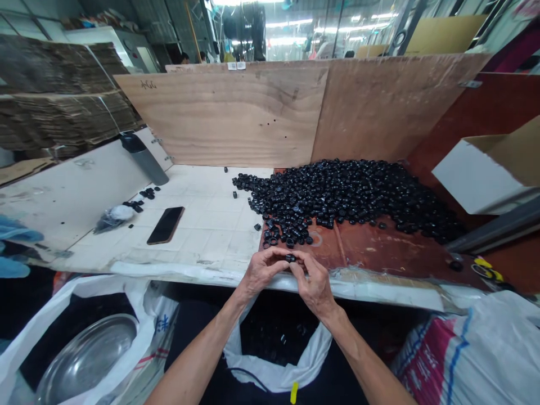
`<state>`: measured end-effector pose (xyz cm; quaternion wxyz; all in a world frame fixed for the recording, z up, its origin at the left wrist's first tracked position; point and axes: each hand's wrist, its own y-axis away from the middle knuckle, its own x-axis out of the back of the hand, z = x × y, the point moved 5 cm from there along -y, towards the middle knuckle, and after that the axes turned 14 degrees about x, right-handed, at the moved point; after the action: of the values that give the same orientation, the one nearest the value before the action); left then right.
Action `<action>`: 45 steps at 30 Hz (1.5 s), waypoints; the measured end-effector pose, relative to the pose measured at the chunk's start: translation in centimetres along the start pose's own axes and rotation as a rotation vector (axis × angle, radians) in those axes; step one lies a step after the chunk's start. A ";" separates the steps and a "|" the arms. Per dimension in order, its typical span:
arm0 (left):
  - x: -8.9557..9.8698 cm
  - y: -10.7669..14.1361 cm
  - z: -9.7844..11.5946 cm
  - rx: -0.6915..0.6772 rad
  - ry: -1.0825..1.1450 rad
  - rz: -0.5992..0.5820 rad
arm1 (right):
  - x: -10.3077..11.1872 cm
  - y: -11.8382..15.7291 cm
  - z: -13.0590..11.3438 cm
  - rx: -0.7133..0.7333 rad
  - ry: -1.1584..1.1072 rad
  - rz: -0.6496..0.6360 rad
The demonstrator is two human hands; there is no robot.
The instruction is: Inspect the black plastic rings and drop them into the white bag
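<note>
Plywood (228, 115) backs the worktop (215, 219), mostly bare along its front edge (388, 295), where left hand (259, 272) and right hand (315, 282) pinch a black piece (290, 258).

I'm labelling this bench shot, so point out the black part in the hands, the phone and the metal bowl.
Black part (290, 258): head view, middle of its visible side.
Phone (166, 225): head view, middle of its dark screen.
Metal bowl (89, 360): head view, its shiny surface.
</note>
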<state>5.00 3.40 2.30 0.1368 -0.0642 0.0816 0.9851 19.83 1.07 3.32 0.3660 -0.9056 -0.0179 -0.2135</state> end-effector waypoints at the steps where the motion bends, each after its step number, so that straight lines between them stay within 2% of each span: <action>1: 0.0 0.0 0.1 -0.001 -0.003 0.000 | 0.0 0.0 -0.1 0.004 -0.009 -0.019; 7: -0.2 0.1 0.4 -0.024 -0.044 -0.006 | 0.5 0.4 0.4 -0.038 0.135 -0.093; 12: -0.2 0.1 0.3 0.000 -0.036 -0.002 | 0.7 0.4 0.1 -0.055 0.032 -0.059; 17: 0.0 0.1 0.1 0.034 0.001 0.022 | 0.7 0.5 0.3 -0.067 0.040 -0.046; 21: 0.1 0.0 0.0 0.007 -0.012 0.013 | 0.4 0.7 0.6 -0.062 0.058 -0.059; 25: 0.1 -0.1 0.0 0.021 -0.055 -0.012 | 0.5 0.6 0.2 -0.028 -0.018 -0.029; 31: -0.4 1.5 -0.5 -0.009 -0.077 0.027 | 0.7 1.1 -0.4 -0.208 -0.012 -0.096; 36: -0.9 3.6 -2.1 0.027 0.067 0.059 | 0.8 2.2 -1.9 -0.162 -0.043 -0.063; 39: -1.0 5.3 -3.3 0.058 0.033 0.096 | 0.1 3.9 -2.0 -0.319 -0.092 -0.072; 43: -0.8 7.5 -4.5 0.009 -0.199 0.166 | -1.6 6.8 -1.7 -0.599 -0.266 -0.076; 45: -0.7 8.0 -5.0 0.004 -0.227 0.190 | -2.0 7.6 -1.8 -0.659 -0.341 -0.074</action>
<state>3.89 -5.28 -1.30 0.0515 0.0559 0.0730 0.9944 18.75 -5.43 -1.34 0.0387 -0.9961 -0.0415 -0.0669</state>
